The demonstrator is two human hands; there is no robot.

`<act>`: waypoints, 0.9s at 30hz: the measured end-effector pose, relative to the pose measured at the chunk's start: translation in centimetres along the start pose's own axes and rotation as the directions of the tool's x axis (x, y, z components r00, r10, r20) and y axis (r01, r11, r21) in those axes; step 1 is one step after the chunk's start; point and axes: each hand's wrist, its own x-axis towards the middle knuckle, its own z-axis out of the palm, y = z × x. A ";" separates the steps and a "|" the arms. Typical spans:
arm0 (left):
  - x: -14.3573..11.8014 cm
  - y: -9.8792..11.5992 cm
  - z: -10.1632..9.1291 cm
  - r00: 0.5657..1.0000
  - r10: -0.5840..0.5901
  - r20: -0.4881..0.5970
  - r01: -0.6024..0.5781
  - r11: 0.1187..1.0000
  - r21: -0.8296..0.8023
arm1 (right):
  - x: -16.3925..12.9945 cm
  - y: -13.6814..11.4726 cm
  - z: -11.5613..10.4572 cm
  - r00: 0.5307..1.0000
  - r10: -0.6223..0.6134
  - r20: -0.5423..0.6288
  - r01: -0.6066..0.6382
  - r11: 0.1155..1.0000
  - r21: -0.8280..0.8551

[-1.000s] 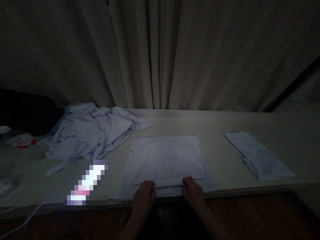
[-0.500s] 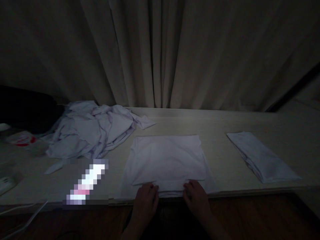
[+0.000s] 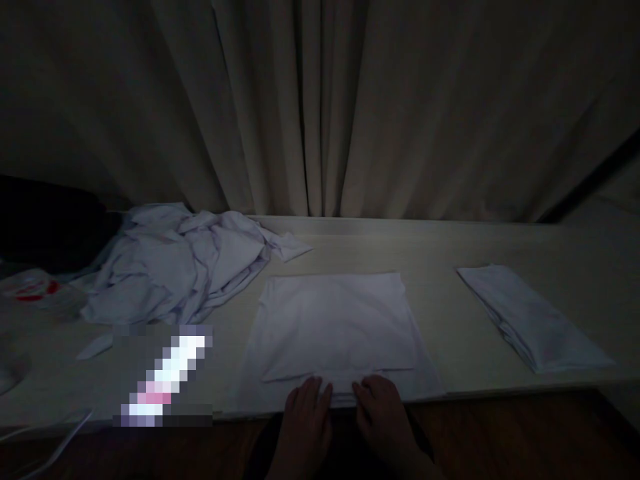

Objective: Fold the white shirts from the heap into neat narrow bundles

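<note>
A white garment (image 3: 340, 327), folded into layers, lies flat at the table's front edge, its near end wider than its far end. My left hand (image 3: 304, 419) is closed on the garment's near edge, left of the middle, with the fingertips over the cloth and the thumb close to the edge. A short gap away, my right hand (image 3: 381, 415) grips the same edge in a like way. Stacked cloth layers show between the two thumbs. The undersides of both hands' grips are hidden.
A crumpled heap of white cloth (image 3: 175, 267) lies at the back left, beside a dark bundle (image 3: 50, 220). On the right rests a folded white cloth (image 3: 535, 320). A pixelated bright patch (image 3: 170, 373) covers something at the front left. Curtains (image 3: 330, 107) hang behind the table.
Both hands have drawn slightly closer together along the near edge and sit a little lower in view. The garment's upper layer lies a little lower on the left. The view has shifted slightly.
</note>
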 end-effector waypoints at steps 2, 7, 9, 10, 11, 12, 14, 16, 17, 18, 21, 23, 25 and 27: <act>1.6 -1.9 -0.7 0.997 -0.031 -0.064 0.033 0.999 0.020 | 1.3 1.1 -0.5 0.999 0.004 -0.048 -0.005 1.000 -0.020; 8.7 -8.4 -1.7 0.973 -0.194 -0.126 0.206 0.974 0.095 | 7.2 5.3 -1.2 0.993 0.043 -0.107 -0.057 0.990 -0.133; 11.5 -9.9 -1.3 0.976 -0.194 -0.099 0.205 0.972 0.118 | 9.9 6.4 -0.7 0.997 0.040 -0.073 -0.051 0.986 -0.159; 12.7 -10.4 -0.9 0.979 -0.187 -0.079 0.196 0.972 0.127 | 11.1 6.8 -0.3 0.998 0.041 -0.050 -0.049 0.985 -0.165; 13.6 -10.7 -0.4 0.982 -0.179 -0.059 0.186 0.973 0.134 | 12.3 7.1 0.1 0.999 0.046 -0.029 -0.050 0.985 -0.167; 14.4 -11.0 0.2 0.984 -0.174 -0.043 0.178 0.974 0.138 | 13.3 7.4 0.6 0.999 0.054 -0.007 -0.055 0.985 -0.166; 15.3 -11.4 1.4 0.984 -0.175 -0.033 0.178 0.974 0.141 | 14.7 8.0 1.7 0.996 0.087 0.035 -0.080 0.983 -0.163; 15.4 -12.1 2.7 0.981 -0.190 -0.035 0.193 0.972 0.136 | 15.3 8.7 2.7 0.988 0.130 0.078 -0.116 0.980 -0.162; 15.2 -12.5 3.3 0.980 -0.197 -0.034 0.199 0.971 0.131 | 15.3 9.1 3.1 0.984 0.148 0.097 -0.131 0.978 -0.162; 15.0 -12.8 3.7 0.980 -0.198 -0.029 0.200 0.972 0.125 | 15.2 9.5 3.5 0.981 0.161 0.111 -0.142 0.977 -0.160; 14.6 -13.4 4.3 0.981 -0.192 -0.026 0.194 0.975 0.109 | 14.8 9.8 3.8 0.976 0.184 0.119 -0.165 0.974 -0.153; 15.1 -13.1 4.1 0.982 -0.184 -0.045 0.187 0.977 0.102 | 15.2 9.2 3.5 0.977 0.190 0.095 -0.175 0.973 -0.149; 16.3 -12.3 3.7 0.986 -0.152 -0.068 0.158 0.983 0.091 | 16.4 7.9 3.2 0.985 0.154 0.073 -0.144 0.981 -0.131; 17.7 -11.5 3.6 0.991 -0.114 -0.074 0.120 0.990 0.079 | 18.1 6.4 3.1 0.995 0.077 0.063 -0.071 0.993 -0.095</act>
